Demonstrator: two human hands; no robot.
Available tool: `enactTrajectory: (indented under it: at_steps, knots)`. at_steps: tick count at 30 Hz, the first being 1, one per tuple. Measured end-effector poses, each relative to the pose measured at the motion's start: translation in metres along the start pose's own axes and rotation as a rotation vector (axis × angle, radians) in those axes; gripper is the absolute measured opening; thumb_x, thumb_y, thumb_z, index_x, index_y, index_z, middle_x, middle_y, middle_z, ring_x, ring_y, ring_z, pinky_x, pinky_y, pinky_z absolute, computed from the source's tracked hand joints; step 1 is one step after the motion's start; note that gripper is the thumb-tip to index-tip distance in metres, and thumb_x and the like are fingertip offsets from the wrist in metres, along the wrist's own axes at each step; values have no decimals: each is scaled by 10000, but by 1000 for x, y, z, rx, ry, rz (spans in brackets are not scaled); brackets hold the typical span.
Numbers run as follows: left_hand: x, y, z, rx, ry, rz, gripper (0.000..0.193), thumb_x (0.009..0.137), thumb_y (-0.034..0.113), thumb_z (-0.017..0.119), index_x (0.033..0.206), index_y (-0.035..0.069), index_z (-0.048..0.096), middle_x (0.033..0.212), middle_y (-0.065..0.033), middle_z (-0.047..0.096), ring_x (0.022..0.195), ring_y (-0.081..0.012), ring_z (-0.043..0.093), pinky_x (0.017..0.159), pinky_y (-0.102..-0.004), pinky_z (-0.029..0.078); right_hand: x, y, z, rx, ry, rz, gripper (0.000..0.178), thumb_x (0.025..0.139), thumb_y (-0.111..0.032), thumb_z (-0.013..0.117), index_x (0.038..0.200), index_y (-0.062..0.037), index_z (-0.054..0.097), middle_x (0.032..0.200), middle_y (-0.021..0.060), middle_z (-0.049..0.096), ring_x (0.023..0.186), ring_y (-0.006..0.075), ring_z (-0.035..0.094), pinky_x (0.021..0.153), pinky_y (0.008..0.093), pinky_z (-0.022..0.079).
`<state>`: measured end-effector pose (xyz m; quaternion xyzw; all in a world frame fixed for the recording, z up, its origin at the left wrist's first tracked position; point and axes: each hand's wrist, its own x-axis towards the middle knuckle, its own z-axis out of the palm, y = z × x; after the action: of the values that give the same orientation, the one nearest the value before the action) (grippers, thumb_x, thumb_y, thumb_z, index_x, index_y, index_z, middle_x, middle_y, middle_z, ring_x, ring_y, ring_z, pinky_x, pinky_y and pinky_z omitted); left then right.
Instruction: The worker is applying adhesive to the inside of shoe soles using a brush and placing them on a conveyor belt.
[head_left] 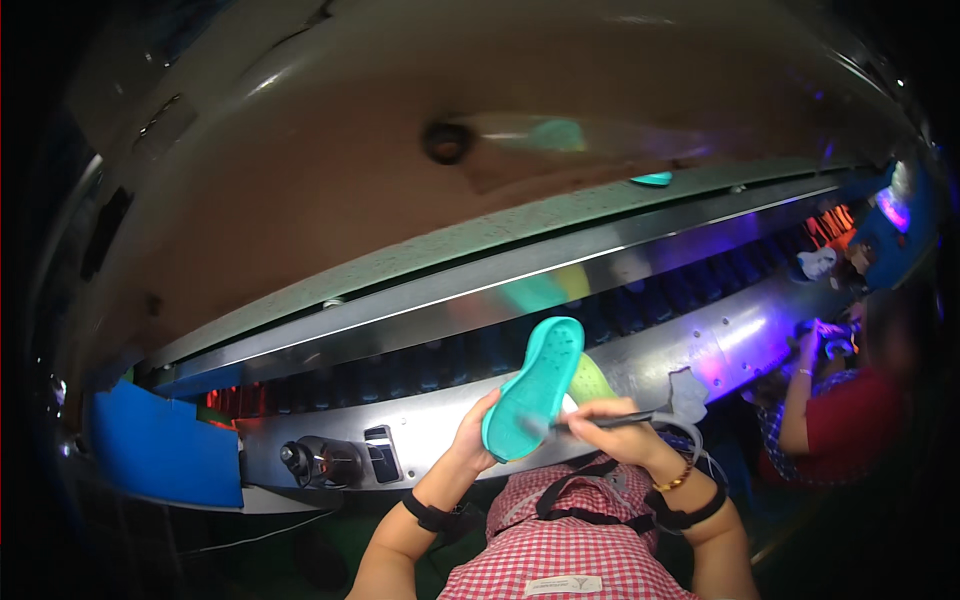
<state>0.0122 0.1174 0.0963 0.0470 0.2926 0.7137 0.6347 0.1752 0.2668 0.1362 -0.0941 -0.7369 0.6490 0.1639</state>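
Observation:
My left hand (pixel 474 432) is closed around the heel edge of a teal shoe sole (pixel 535 385), which is tilted with its hollow, dimpled inner face showing. In my right hand (pixel 618 432) is a brush with a dark handle (pixel 634 419). The brush's tip lies over the lower part of the sole and is blurred; I cannot tell if it touches. Just behind the sole, on the metal ledge, is a yellow-green piece (pixel 592 378), partly hidden by the sole and my right hand.
A curved metal ledge (pixel 640 370) runs in front of a dark roller conveyor (pixel 440 367). On its left stand a dark bottle (pixel 322 462) and a phone (pixel 382 455). A teal piece (pixel 652 179) lies on the upper belt. At right, a person in red (pixel 835 425) works under purple light.

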Motion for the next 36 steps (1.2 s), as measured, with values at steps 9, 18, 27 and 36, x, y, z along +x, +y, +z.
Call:
enactTrajectory:
  at_steps: [9,18,27,36]
  knots:
    - [-30,85,47,180,-90,398,567,888,339,355,1333,-5,284,1306,-177,396,1154,-349,440,914,-490,407,-30,-21,-43,957,60,-131,252,807,-70,521,1010,78,550,958,273,598,812,297,630,735,366,517]
    - [57,171,51,-324,58,820,635,866,465,410,1249,-34,321,1293,-143,380,1230,-272,339,1043,-446,244,-35,7,-41,972,257,-26,302,838,-72,560,1100,65,499,1056,222,577,863,259,619,769,311,516]
    - [153,124,146,1667,302,734,510,825,292,552,1222,-1,423,1262,-215,424,1191,-344,377,969,-434,320,-49,16,-45,932,432,45,216,778,55,557,992,40,572,962,180,619,816,207,621,732,288,511]
    - [136,124,141,1890,425,1034,297,805,301,572,923,29,570,1095,-208,533,1033,-350,477,913,-414,357,-48,14,-41,750,632,96,177,784,22,558,958,34,583,910,135,625,796,190,602,751,290,480]
